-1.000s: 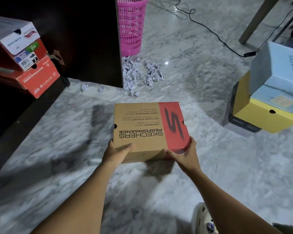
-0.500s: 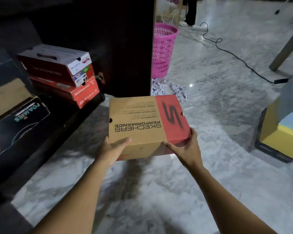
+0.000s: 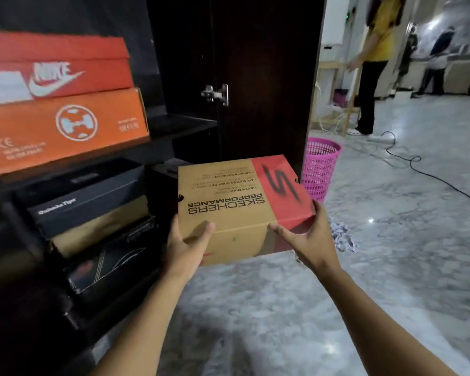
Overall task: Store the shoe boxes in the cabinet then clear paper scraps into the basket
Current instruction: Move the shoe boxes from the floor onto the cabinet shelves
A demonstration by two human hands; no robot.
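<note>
I hold a brown and red Skechers shoe box (image 3: 228, 202) in the air in front of the dark cabinet (image 3: 190, 63). My left hand (image 3: 185, 248) grips its near left corner and my right hand (image 3: 307, 237) grips its near right corner. On the cabinet's upper shelf a red Nike box (image 3: 57, 63) lies on an orange box (image 3: 65, 126). The shelf below holds a black box (image 3: 84, 202) on top of a brown one and another dark one. A pink basket (image 3: 319, 166) stands right of the cabinet door, with crumpled paper scraps (image 3: 342, 237) on the floor near it.
The open cabinet door (image 3: 269, 77) stands just behind the box. A black cable (image 3: 418, 169) runs across the marble floor (image 3: 391, 267) at the right. A person in a yellow top (image 3: 375, 63) stands in the background, with others farther off.
My view has risen and swung left toward the cabinet shelves. The box has come up off the floor and closer to the cabinet, both hands still on it. The yellow and blue boxes have left view.
</note>
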